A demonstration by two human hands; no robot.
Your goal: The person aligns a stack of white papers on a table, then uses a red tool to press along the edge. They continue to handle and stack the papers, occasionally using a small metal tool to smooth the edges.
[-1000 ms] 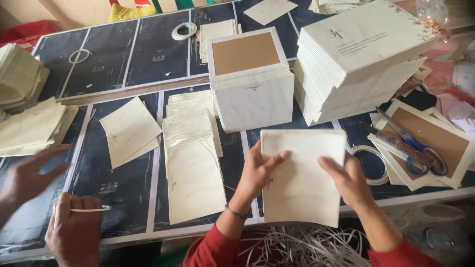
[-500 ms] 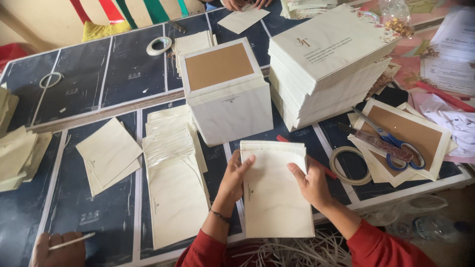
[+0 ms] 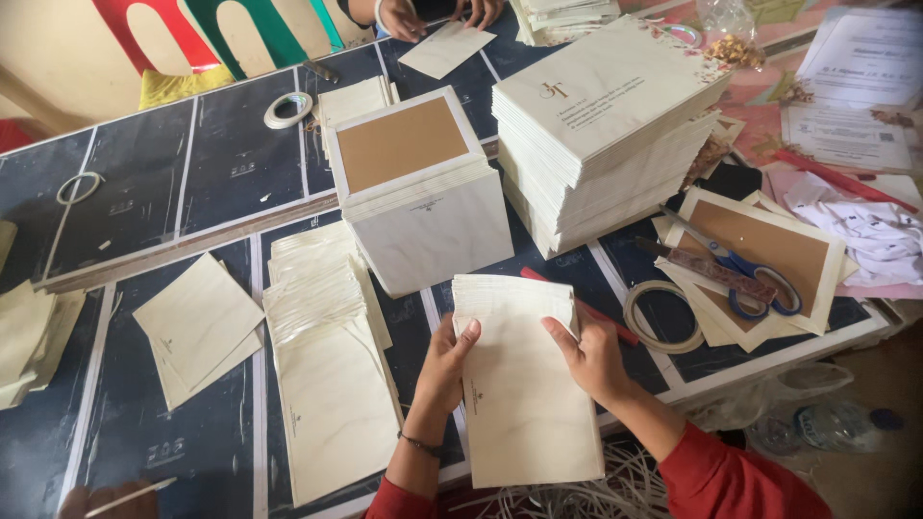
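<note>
A cream paper envelope stack [image 3: 524, 384] lies on the dark table in front of me. My left hand [image 3: 444, 363] presses flat on its left edge. My right hand [image 3: 588, 354] grips the upper right part, fingers curled over the top sheet. Both sleeves are red. Left of the stack, a fanned row of cream envelopes [image 3: 322, 356] lies on the table, and a smaller pile [image 3: 197, 322] sits further left.
A white box with a brown top [image 3: 415, 183] and a tall stack of printed cards [image 3: 606, 125] stand behind. Scissors [image 3: 740, 274] rest on a brown-centred board, a tape roll [image 3: 659, 317] beside it. Another person's hands [image 3: 437, 14] work at the far edge; a third hand [image 3: 101, 500] is bottom left.
The view has shifted left and down across the table. My hands stay on the envelope stack, with the right hand now curled over the top sheet.
</note>
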